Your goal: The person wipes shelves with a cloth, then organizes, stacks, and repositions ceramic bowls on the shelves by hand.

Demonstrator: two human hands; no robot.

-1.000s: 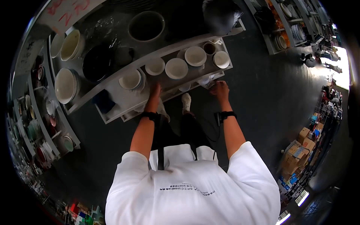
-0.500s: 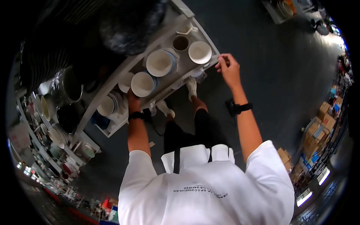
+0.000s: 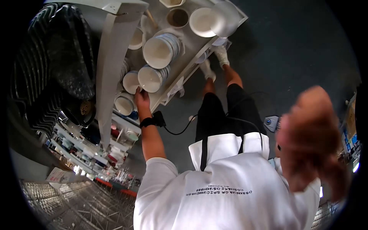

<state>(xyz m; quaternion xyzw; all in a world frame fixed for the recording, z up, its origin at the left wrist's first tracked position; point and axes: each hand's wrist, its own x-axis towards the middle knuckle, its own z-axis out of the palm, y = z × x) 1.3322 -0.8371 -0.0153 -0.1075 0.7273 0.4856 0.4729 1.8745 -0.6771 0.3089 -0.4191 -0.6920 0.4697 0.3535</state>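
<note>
My left hand [image 3: 142,99] is at the near rim of a small white bowl [image 3: 131,81], its fingertips closed against the edge. Right beside it stands a stack of white bowls with bluish outsides [image 3: 150,79]. Another bowl stack [image 3: 158,52] rises behind that one, and a further white bowl [image 3: 124,104] sits to the left of my wrist. Large and smeared by motion, my right hand [image 3: 311,140] is close to the camera, away from the shelf. Its fingers cannot be made out, nor whether they hold anything.
The white shelf [image 3: 168,89] also carries a brown-centred bowl [image 3: 177,17] and a wide white bowl [image 3: 200,22]. A shelf post [image 3: 104,73] stands left of the bowls, with dark ribbed dishes [image 3: 38,73] beyond. A cable [image 3: 176,133] hangs from my left wrist.
My right hand has swung from beside the shelf's end up close to the camera. My left hand stays by the bowls. The whole view has turned and shifted.
</note>
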